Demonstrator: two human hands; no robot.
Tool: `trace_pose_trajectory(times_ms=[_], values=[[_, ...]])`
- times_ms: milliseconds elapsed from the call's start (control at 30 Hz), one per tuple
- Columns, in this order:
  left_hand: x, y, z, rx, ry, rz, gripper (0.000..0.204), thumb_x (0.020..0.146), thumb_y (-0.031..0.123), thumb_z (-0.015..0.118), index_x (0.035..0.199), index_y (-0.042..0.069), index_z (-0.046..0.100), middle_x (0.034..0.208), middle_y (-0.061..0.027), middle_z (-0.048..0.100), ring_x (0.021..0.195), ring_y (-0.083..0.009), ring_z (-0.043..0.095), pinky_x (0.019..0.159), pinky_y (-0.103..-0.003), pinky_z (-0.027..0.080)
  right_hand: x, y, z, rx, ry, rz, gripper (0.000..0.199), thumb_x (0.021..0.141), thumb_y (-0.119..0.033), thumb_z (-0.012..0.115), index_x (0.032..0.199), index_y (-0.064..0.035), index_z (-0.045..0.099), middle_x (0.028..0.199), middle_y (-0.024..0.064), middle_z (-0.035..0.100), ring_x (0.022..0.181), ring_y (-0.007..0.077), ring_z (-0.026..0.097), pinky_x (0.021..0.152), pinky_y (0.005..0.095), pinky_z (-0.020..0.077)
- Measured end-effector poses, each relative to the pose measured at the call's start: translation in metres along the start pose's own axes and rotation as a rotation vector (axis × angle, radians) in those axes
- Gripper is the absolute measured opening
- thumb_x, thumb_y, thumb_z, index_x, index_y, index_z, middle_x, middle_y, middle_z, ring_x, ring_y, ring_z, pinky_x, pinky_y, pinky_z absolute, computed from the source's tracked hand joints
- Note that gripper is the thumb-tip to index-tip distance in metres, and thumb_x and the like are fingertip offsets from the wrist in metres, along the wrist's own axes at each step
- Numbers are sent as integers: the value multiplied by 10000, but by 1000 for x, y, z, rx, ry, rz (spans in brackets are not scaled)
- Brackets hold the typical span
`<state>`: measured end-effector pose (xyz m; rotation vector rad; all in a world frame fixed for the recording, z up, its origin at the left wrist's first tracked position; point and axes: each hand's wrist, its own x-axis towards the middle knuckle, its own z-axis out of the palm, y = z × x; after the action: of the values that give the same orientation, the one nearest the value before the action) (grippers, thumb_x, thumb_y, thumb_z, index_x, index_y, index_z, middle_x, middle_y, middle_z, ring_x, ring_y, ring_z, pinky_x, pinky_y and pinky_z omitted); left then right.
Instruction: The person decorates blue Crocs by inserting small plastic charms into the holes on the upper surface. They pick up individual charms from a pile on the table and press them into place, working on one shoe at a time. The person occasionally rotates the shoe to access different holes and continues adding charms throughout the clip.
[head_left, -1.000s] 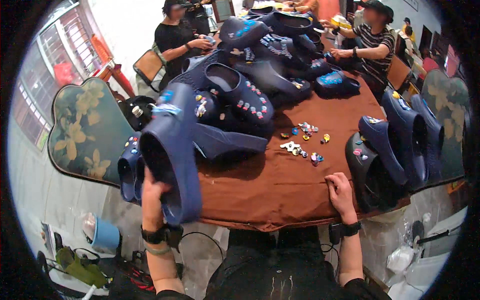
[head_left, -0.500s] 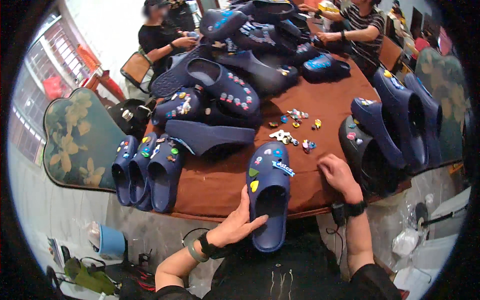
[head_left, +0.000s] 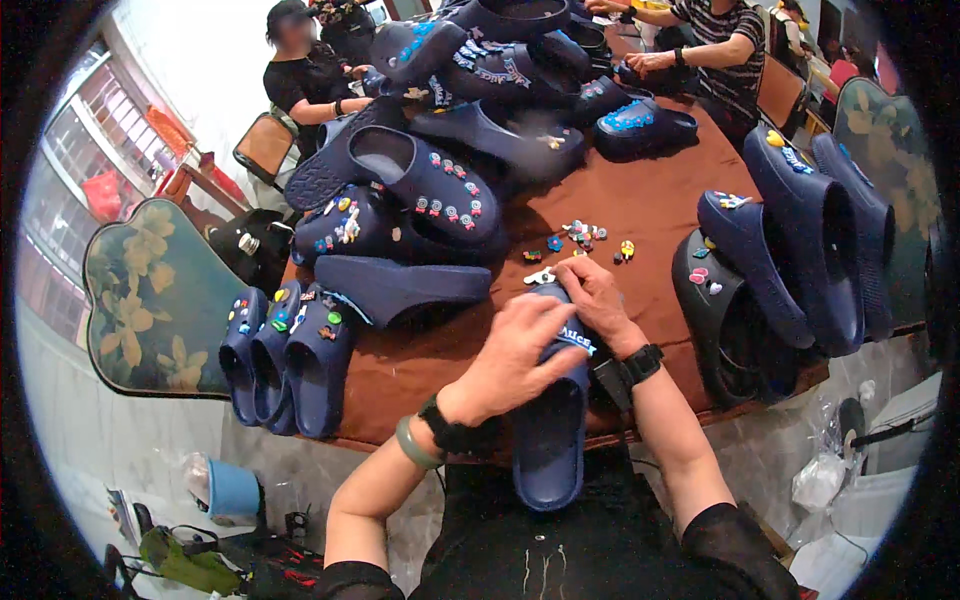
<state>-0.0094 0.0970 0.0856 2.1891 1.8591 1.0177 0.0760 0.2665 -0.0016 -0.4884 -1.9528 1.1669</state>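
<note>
A navy clog (head_left: 550, 450) lies in front of me, its heel toward my body at the table's front edge. My left hand (head_left: 512, 358) is over the clog's front, thumb apart from the fingers; it covers most of the decorated upper. A blue-and-white lettered charm (head_left: 577, 340) shows beside the thumb. At the toe, my right hand (head_left: 597, 298) has its fingers bent together; whatever is between them is hidden. Touching or just beyond the toe is a white charm (head_left: 540, 276). Small colourful charms (head_left: 583, 235) lie loose farther back.
Navy clogs (head_left: 405, 275) are heaped at left and back on the brown-covered table (head_left: 650, 270). Three decorated clogs (head_left: 318, 355) stand at the left edge; more clogs (head_left: 805, 230) stand at right. Two people sit across the table. A blue bin (head_left: 233, 488) is on the floor.
My right hand has moved left to the clog's toe. My left hand has shifted from the clog's side to over its upper. The clog's toe is now largely covered.
</note>
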Motion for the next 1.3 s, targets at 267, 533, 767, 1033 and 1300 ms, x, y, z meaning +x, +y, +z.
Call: trace_pose_trajectory(times_ms=[267,533,767,1033,1300], values=[[16,14,15,110,-331,-42,405,807,360,669,1021,33,563,1045,-183,509,1048,-364,460,943,-470,373,3,12,2,-115,76,-131,143,909,-130,600,885,-6,667,850,145,654,811,309,640,711,387,499],[21,-6,19,-320,-231,-344,348,808,184,772,737,68,452,731,-27,465,724,-143,444,653,-299,375,4,15,4,-142,65,-138,149,898,-146,631,870,-5,669,841,152,658,790,330,641,698,401,498],[14,-27,14,-852,183,-561,240,890,132,644,755,119,446,666,41,445,617,-64,414,553,-233,336,5,19,3,-115,54,-99,173,909,-163,623,892,0,677,845,149,675,783,299,657,696,380,503],[80,-54,17,-844,109,-709,448,1005,486,419,851,113,613,734,44,475,698,-81,456,665,-233,366,12,34,-2,242,183,215,268,993,-243,552,919,-14,670,766,-14,621,683,59,534,623,220,444],[56,-59,11,233,30,-201,267,866,242,679,1052,52,660,992,-136,630,992,-300,584,886,-372,462,15,38,1,316,261,191,258,1000,-245,545,905,-33,657,760,-32,599,648,22,472,579,198,394]])
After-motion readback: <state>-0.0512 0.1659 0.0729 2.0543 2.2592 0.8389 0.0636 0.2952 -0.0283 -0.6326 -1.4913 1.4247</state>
